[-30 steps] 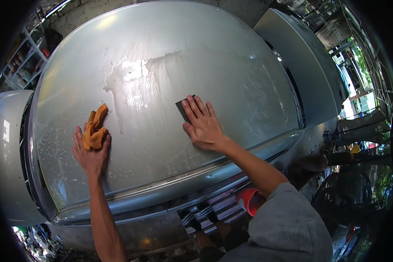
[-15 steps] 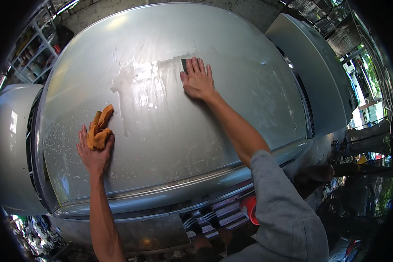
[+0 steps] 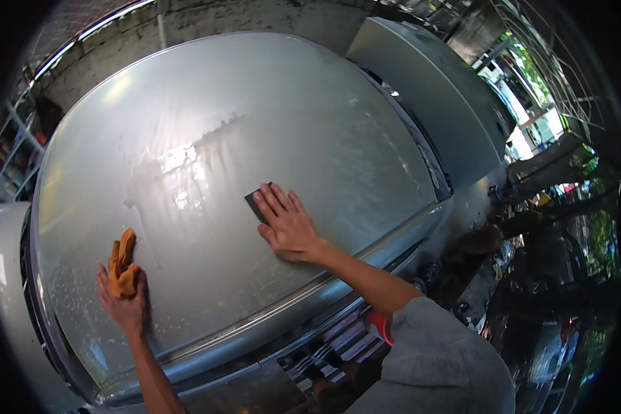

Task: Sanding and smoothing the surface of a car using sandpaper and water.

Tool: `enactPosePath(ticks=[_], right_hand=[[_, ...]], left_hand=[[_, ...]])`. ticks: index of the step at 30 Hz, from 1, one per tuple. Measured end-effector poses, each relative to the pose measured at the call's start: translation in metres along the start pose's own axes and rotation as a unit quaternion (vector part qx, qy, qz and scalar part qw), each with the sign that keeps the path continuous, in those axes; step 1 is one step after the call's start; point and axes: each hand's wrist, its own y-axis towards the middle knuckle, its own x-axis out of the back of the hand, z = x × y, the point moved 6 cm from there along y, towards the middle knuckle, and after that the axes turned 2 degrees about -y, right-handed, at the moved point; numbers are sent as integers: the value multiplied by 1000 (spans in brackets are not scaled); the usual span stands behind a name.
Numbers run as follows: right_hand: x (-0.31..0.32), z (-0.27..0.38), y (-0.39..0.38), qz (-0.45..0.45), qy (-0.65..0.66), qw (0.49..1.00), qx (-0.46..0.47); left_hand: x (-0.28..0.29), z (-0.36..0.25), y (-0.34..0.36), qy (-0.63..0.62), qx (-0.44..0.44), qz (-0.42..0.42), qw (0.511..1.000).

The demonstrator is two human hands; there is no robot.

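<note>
The wet silver car roof (image 3: pixel 228 276) spreads out below me, with streaks of water across its middle. My right hand (image 3: pixel 290 229) lies on it with fingers stretched, pressing down a dark piece of sandpaper (image 3: pixel 257 207) that sticks out past the fingertips on the left. Much of that sheet is hidden under the fingers. At the roof's near left, my left hand (image 3: pixel 125 307) rests on the surface and holds a bunched orange cloth (image 3: pixel 123 270) between thumb and fingers.
The car's hood or trunk panel (image 3: pixel 435 103) drops away at the right, another (image 3: pixel 3 262) at the left. A concrete wall (image 3: pixel 207 21) runs behind. Below the roof edge are a red bucket (image 3: pixel 379 327) and a slatted stand (image 3: pixel 348 338) under my feet. A metal rack (image 3: pixel 17 155) stands far left.
My right hand has drawn the sandpaper nearer to me over the roof. My left hand stays by the near left with the cloth. The head view has tilted and shifted.
</note>
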Motion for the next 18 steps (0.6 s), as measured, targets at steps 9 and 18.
enactPosePath(ticks=[9, 18], right_hand=[[5, -22, 12, -80, -5, 996, -25], [3, -32, 62, -5, -21, 1000, -14]], left_hand=[[-19, -2, -1, -32, -4, 8, 999], [-21, -12, -2, -34, -5, 5, 999]])
